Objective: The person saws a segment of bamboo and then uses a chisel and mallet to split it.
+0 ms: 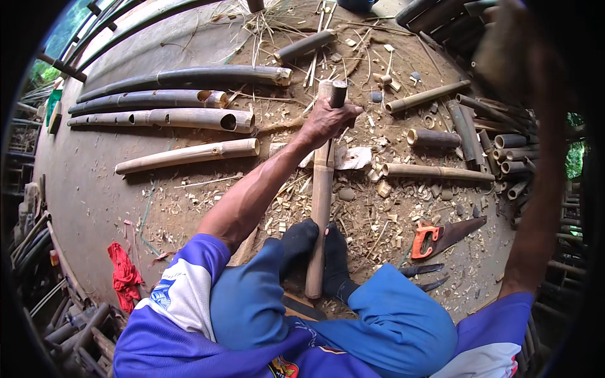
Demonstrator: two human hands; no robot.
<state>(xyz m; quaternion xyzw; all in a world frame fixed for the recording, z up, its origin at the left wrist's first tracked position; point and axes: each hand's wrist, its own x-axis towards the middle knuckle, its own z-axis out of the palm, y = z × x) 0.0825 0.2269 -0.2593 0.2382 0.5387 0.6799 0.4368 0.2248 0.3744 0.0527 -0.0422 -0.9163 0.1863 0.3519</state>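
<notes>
My left hand (331, 120) is closed round the thick dark handle of a chisel (339, 93), held upright over a bamboo pole (321, 195). The chisel's narrow blade points down along the pole; its tip is hard to make out. The pole runs away from me between my feet in dark socks (335, 255), which press on it from both sides. Raised high at the far right, my right hand (539, 69) is smeared by motion. It appears closed on a blurred brown wooden block (504, 47), like a mallet. Beneath the pole's middle lies a pale block (353, 158).
Several bamboo tubes with cut holes (183, 120) lie at left. Bamboo pieces (435, 138) and a stacked pile (517, 154) are at right. An orange-handled saw (450, 236) and dark blades (422, 269) lie near my right knee. Chips litter the ground; a red cloth (125, 277) lies left.
</notes>
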